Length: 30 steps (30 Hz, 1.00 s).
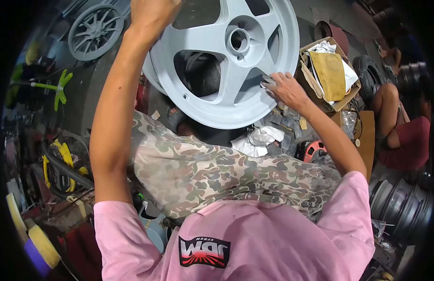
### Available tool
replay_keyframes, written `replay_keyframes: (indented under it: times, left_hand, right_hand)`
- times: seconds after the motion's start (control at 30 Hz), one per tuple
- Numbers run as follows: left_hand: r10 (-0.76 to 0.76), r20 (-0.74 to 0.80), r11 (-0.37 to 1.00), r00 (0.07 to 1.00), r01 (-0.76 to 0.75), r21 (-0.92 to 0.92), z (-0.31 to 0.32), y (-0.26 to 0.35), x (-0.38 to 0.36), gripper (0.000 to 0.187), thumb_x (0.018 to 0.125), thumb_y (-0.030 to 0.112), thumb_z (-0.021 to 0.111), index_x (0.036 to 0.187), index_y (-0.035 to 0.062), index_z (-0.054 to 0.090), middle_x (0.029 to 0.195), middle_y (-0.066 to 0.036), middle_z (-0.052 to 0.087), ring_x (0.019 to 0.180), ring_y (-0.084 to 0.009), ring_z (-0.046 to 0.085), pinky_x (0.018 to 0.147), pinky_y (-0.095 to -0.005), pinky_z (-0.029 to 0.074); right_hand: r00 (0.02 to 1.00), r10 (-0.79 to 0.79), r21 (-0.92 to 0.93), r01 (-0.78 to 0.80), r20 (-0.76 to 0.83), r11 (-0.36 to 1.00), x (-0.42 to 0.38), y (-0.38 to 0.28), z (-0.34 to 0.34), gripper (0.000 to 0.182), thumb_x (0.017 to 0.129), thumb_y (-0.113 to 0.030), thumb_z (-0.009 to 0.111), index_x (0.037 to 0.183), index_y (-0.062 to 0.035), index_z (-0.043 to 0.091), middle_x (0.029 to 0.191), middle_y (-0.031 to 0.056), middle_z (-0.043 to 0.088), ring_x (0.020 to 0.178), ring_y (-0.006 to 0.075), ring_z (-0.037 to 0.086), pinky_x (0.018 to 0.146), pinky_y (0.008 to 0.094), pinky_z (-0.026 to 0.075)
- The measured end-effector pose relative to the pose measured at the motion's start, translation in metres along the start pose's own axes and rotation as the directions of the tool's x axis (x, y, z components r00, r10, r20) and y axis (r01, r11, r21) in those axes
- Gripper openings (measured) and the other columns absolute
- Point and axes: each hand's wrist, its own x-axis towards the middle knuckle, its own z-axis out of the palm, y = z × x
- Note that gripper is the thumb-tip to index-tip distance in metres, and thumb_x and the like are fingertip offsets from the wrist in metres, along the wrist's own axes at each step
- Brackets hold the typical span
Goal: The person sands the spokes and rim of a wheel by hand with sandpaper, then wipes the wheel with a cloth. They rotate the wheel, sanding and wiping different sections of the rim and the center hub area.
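Observation:
A large light-grey car wheel rim (209, 40) with broad spokes leans before me, above my knees in camouflage trousers. My left hand (154, 15) is closed at its upper left edge, with the fingertips partly cut off by the top of the view. On the lower right of the rim, my right hand (288, 92) presses a small dark-grey folded piece of sandpaper (267, 82) against the surface near a spoke. A second light-grey rim (152, 77) shows partly behind the first.
Right of the rim stands a cardboard box (315, 89) of papers. Crumpled white paper (258, 140) and a red-and-black round tool (314, 151) lie below. A multi-spoke wheel (95, 32) is at upper left. A person in a red shirt (409, 144) sits at right, near stacked wheels (399, 203).

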Motion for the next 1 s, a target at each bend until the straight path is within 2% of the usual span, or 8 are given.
replay_keyframes:
  times: [0.13, 0.33, 0.47, 0.67, 0.73, 0.8, 0.9, 1.0]
  left_hand:
    - [0.0, 0.028, 1.0, 1.0, -0.001, 0.012, 0.004, -0.004, 0.002, 0.019, 0.094, 0.017, 0.063, 0.097, -0.0007, 0.057, 0.085, -0.029, 0.066, 0.086, -0.0505, 0.064, 0.074, -0.0567, 0.05]
    - [-0.088, 0.069, 0.996, 0.994, 0.088, -0.002, 0.002, -0.012, 0.007, 0.02, 0.094, 0.019, 0.062, 0.098, 0.0, 0.059, 0.086, -0.03, 0.067, 0.087, -0.0507, 0.065, 0.075, -0.0569, 0.05]
    - [-0.118, 0.075, 0.993, 0.99, 0.118, 0.007, -0.001, -0.01, 0.004, 0.021, 0.095, 0.02, 0.062, 0.099, 0.0001, 0.059, 0.087, -0.03, 0.067, 0.087, -0.0505, 0.065, 0.075, -0.0568, 0.05]
    - [-0.138, 0.091, 0.99, 0.986, 0.141, -0.024, -0.006, -0.006, 0.007, 0.021, 0.095, 0.021, 0.062, 0.101, 0.0008, 0.06, 0.089, -0.03, 0.067, 0.089, -0.0507, 0.065, 0.076, -0.0566, 0.05]
    - [-0.121, 0.073, 0.992, 0.99, 0.124, -0.028, -0.004, -0.01, 0.005, 0.022, 0.095, 0.022, 0.062, 0.102, 0.001, 0.061, 0.09, -0.031, 0.067, 0.09, -0.0511, 0.065, 0.076, -0.0567, 0.051]
    - [-0.142, 0.082, 0.989, 0.986, 0.144, -0.018, -0.004, -0.014, 0.007, 0.022, 0.095, 0.022, 0.062, 0.102, 0.0009, 0.061, 0.09, -0.031, 0.067, 0.09, -0.0512, 0.065, 0.076, -0.0567, 0.051]
    - [-0.155, 0.114, 0.987, 0.981, 0.158, -0.025, -0.001, -0.014, 0.006, 0.022, 0.095, 0.022, 0.062, 0.101, 0.0009, 0.06, 0.09, -0.03, 0.067, 0.091, -0.0512, 0.065, 0.076, -0.0566, 0.051]
    - [-0.163, 0.093, 0.986, 0.982, 0.166, -0.024, -0.002, -0.017, 0.009, 0.022, 0.096, 0.023, 0.061, 0.101, 0.0012, 0.06, 0.089, -0.03, 0.067, 0.09, -0.0509, 0.065, 0.076, -0.0563, 0.05]
  right_hand:
    - [0.99, -0.013, -0.148, 0.035, 0.144, 0.988, -0.034, 0.041, -0.024, 0.031, 0.1, -0.03, 0.056, 0.127, -0.0212, 0.067, 0.11, 0.0061, 0.055, 0.104, 0.0196, 0.055, 0.088, 0.0368, 0.042]
    - [0.998, -0.065, 0.008, 0.065, -0.008, 0.998, -0.011, -0.002, -0.019, 0.031, 0.1, -0.028, 0.058, 0.129, -0.0186, 0.066, 0.107, 0.0081, 0.057, 0.099, 0.0235, 0.057, 0.084, 0.0382, 0.044]
    - [0.913, 0.351, 0.402, -0.248, -0.207, 0.881, -0.014, -0.065, 0.03, 0.028, 0.098, -0.03, 0.062, 0.115, -0.0117, 0.075, 0.102, 0.0171, 0.062, 0.095, 0.0331, 0.063, 0.082, 0.0452, 0.047]
    - [0.908, 0.397, 0.231, -0.417, 0.129, 0.879, 0.007, -0.048, -0.028, 0.03, 0.101, -0.032, 0.057, 0.116, -0.0139, 0.074, 0.127, 0.0241, 0.063, 0.109, 0.0403, 0.064, 0.094, 0.0502, 0.05]
    - [0.903, 0.383, 0.46, -0.43, 0.198, 0.777, 0.013, -0.09, -0.018, 0.031, 0.102, -0.032, 0.056, 0.115, -0.011, 0.074, 0.13, 0.0254, 0.061, 0.113, 0.0426, 0.063, 0.097, 0.0508, 0.048]
    - [0.944, 0.328, 0.737, -0.203, -0.028, 0.645, 0.017, -0.12, -0.03, 0.031, 0.102, -0.029, 0.056, 0.113, -0.0071, 0.074, 0.125, 0.028, 0.062, 0.109, 0.0441, 0.064, 0.097, 0.051, 0.049]
    - [0.952, 0.286, 0.707, -0.275, 0.107, 0.652, 0.01, -0.096, -0.035, 0.03, 0.101, -0.025, 0.057, 0.112, -0.0038, 0.073, 0.115, 0.0276, 0.063, 0.102, 0.0438, 0.064, 0.095, 0.0503, 0.05]
    - [0.92, 0.387, 0.374, -0.378, 0.055, 0.847, 0.015, -0.094, -0.027, 0.029, 0.1, -0.023, 0.058, 0.111, -0.0008, 0.073, 0.106, 0.0253, 0.062, 0.096, 0.0427, 0.064, 0.091, 0.0503, 0.05]
